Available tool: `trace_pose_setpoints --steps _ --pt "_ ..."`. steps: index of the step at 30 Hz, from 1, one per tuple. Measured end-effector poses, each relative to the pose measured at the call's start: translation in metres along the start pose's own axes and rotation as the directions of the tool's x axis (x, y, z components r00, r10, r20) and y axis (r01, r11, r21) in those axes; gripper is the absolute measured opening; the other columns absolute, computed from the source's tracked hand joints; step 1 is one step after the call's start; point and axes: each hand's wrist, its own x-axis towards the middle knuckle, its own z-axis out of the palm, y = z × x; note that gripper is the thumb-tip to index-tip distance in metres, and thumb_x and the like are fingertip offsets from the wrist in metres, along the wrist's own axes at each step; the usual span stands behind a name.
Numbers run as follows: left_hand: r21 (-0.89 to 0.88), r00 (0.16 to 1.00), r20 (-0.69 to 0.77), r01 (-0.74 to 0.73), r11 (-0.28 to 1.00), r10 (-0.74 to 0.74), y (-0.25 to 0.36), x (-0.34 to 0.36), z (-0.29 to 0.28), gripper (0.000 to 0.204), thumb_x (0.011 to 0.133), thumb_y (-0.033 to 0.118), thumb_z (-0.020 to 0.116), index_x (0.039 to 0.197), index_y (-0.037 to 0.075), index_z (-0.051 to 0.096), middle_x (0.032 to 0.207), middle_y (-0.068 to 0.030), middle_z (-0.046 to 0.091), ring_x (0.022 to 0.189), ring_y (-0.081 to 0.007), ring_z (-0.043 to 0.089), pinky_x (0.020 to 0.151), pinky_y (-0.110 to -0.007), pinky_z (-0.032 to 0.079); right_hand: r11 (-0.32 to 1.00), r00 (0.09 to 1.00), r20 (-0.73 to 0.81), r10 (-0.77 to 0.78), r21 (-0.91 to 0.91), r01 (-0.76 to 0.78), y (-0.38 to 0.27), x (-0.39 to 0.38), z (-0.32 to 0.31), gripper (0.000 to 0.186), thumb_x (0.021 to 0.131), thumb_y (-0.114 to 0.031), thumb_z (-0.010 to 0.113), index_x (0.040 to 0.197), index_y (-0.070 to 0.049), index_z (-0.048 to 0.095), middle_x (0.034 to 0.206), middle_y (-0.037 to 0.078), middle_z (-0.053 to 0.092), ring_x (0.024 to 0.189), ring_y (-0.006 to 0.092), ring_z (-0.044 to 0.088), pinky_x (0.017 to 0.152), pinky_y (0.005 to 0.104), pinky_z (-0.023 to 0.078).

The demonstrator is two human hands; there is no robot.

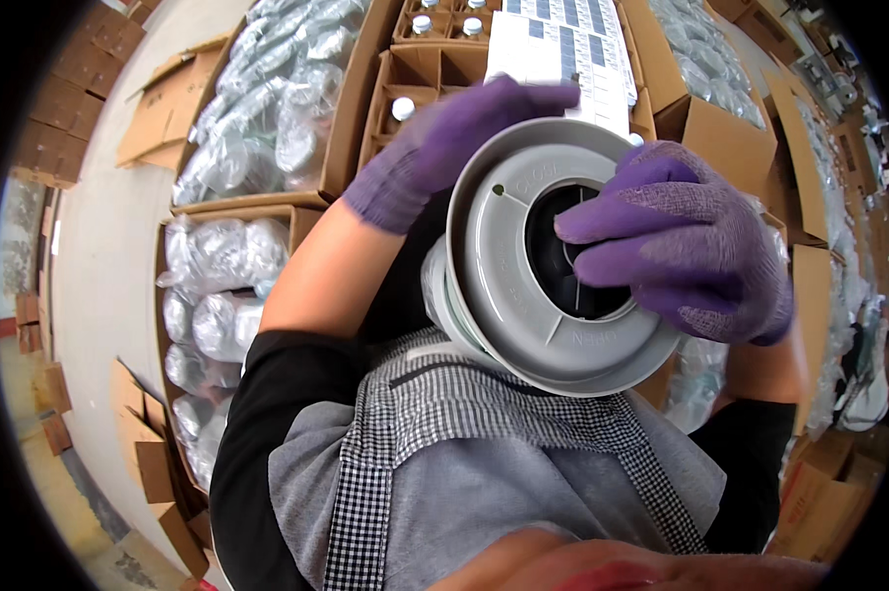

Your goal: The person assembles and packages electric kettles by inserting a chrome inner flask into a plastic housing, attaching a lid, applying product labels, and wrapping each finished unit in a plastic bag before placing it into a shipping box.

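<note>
A round grey plastic piece (503, 261) with a wide rim, raised marks and a dark round opening faces up, tilted, in front of my apron. Below its left edge shows part of a greenish, clear body (446, 300), mostly hidden. My left hand (464, 128), in a purple knitted glove, is at the far left rim, fingers stretched out along it; it is slightly blurred. Over the dark opening (553, 241), the fingers of my gloved right hand (686, 241) are bent together, their tips at its middle. Whatever they pinch there is hidden.
Beyond the grey piece, a printed sheet (562, 54) lies over a divided carton (410, 74) with white-capped bottles. Open boxes of plastic-wrapped pieces stand at the left (213, 325) and upper left (277, 108). More cartons (740, 148) line the right. Cardboard flaps (168, 108) lie on the left.
</note>
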Motion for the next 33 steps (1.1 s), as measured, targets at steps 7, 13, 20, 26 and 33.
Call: trace_pose_setpoints --steps 7,13,20,26,33 --pt "-0.419 0.983 0.004 0.167 0.892 -0.182 -0.065 -0.006 0.037 0.080 0.097 0.059 0.054 0.141 -0.007 0.042 0.141 -0.0269 0.050 0.115 -0.0345 0.064 0.099 -0.046 0.055 0.764 0.818 0.575 -0.020 -0.519 0.384 -0.042 0.045 -0.024 0.039 0.071 -0.028 0.077 0.106 -0.013 0.070 0.103 0.007 0.066 0.093 0.0240 0.064 0.082 0.0382 0.054" --pt "-0.423 0.987 0.051 0.160 0.892 -0.153 -0.070 -0.008 0.044 0.076 0.098 0.058 0.051 0.138 -0.006 0.045 0.139 -0.0265 0.052 0.114 -0.0339 0.065 0.098 -0.046 0.055 0.843 0.903 0.355 0.242 -0.538 -0.014 -0.040 0.049 -0.002 0.032 0.074 -0.026 0.077 0.100 -0.010 0.070 0.086 0.011 0.066 0.078 0.0265 0.067 0.072 0.0382 0.053" --pt "-0.388 0.980 -0.049 0.159 0.908 -0.192 -0.060 -0.022 0.031 0.071 0.099 0.057 0.049 0.134 -0.005 0.048 0.135 -0.0260 0.054 0.112 -0.0332 0.065 0.098 -0.045 0.055 0.515 0.954 0.240 0.179 -0.849 0.117 0.069 0.021 0.008 0.023 0.077 -0.013 0.074 0.100 -0.010 0.070 0.079 0.012 0.070 0.072 0.0297 0.068 0.071 0.0388 0.055" --pt "-0.239 0.977 -0.169 0.084 0.967 -0.127 -0.016 -0.033 0.021 0.068 0.101 0.057 0.046 0.130 -0.004 0.050 0.133 -0.0256 0.055 0.111 -0.0326 0.065 0.097 -0.044 0.055 0.554 0.790 -0.069 0.609 -0.675 -0.486 0.182 -0.080 -0.001 0.025 0.078 -0.018 0.076 0.101 -0.009 0.069 0.083 0.012 0.070 0.078 0.0290 0.069 0.074 0.0370 0.056" --pt "-0.144 0.991 -0.126 0.019 0.989 -0.038 0.002 -0.003 0.011 0.065 0.102 0.056 0.043 0.127 -0.003 0.053 0.130 -0.0252 0.057 0.109 -0.0318 0.066 0.096 -0.043 0.056 0.365 0.723 -0.033 0.690 -0.846 -0.388 0.344 -0.255 0.032 0.027 0.080 -0.023 0.078 0.102 -0.009 0.069 0.088 0.011 0.070 0.084 0.0280 0.070 0.077 0.0349 0.056"
